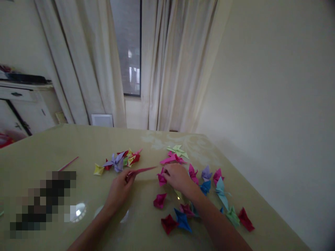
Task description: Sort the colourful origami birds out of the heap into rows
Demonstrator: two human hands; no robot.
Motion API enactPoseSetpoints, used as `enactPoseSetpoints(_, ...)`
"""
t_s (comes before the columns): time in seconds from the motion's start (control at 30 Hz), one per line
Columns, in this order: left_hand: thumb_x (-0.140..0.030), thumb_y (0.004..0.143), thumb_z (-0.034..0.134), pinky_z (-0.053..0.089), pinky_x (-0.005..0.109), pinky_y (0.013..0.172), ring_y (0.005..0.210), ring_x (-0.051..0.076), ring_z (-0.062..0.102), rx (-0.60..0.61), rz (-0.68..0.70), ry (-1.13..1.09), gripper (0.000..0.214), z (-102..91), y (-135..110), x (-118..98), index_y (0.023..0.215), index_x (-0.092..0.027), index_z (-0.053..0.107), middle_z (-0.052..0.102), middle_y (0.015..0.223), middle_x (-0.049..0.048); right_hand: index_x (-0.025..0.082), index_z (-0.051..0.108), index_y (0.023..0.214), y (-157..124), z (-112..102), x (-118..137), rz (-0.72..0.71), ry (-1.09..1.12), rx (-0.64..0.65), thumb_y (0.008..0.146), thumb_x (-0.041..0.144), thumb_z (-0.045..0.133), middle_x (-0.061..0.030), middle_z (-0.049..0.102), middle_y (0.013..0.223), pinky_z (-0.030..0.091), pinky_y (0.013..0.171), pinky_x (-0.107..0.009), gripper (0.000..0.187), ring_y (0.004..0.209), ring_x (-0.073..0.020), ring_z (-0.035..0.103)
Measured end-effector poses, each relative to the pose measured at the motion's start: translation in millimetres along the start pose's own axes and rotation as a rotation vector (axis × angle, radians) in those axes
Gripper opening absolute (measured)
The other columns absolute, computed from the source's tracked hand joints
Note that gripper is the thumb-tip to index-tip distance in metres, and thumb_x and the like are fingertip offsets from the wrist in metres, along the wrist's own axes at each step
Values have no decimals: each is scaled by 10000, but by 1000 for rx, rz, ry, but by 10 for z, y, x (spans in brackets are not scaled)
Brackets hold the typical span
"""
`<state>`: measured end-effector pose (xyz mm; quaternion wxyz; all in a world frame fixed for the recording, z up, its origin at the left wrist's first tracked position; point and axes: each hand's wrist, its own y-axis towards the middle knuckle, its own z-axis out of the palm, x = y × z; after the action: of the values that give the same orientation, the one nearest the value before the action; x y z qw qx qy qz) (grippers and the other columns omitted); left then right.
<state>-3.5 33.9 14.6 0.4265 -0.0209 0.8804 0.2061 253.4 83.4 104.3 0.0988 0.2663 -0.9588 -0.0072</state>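
My left hand (119,190) is closed around the near end of a long, pointed piece of pink folded paper (145,170), whose tip points right. My right hand (178,177) has its fingers pinched at a magenta origami flower (161,180); part of the flower lies behind the fingertips. Beyond that hand is another bright pink folded paper (173,159), with a pale green one (178,150) behind it. Nearer to me lies a separate magenta origami flower (159,200). Past my left hand sits a cluster of folded paper pieces, including a lilac one (118,162).
Several more folded papers are spread on the right, among them blue (183,220), dark red (169,223), light blue (221,192) and mint (232,217) ones. A thin pink stick (68,164) and a blurred-out patch are on the left. The glossy table (86,139) meets a wall at right.
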Motion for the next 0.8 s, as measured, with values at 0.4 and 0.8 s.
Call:
enactPoseSetpoints(0.4, -219, 1037, 531, 590, 318, 809, 892, 193, 716, -214, 641, 110, 296, 228, -461, -546, 1294, -252, 674, 715, 1269, 134, 184, 694, 1226, -285, -195, 559, -116, 617, -230, 1005, 429, 669, -81, 788, 1045, 517, 784, -299, 330, 868, -210, 737)
enactPoseSetpoints(0.8, -236, 982, 542, 484, 536, 1080, 1330, 372, 555, -245, 303, 481, 539, 117, 12, -86, 1516, -191, 488, 570, 1472, 196, 207, 713, 863, -1015, -675, 195, -230, 388, -7, 999, 503, 688, -1, 675, 813, 419, 701, -275, 327, 771, -183, 615)
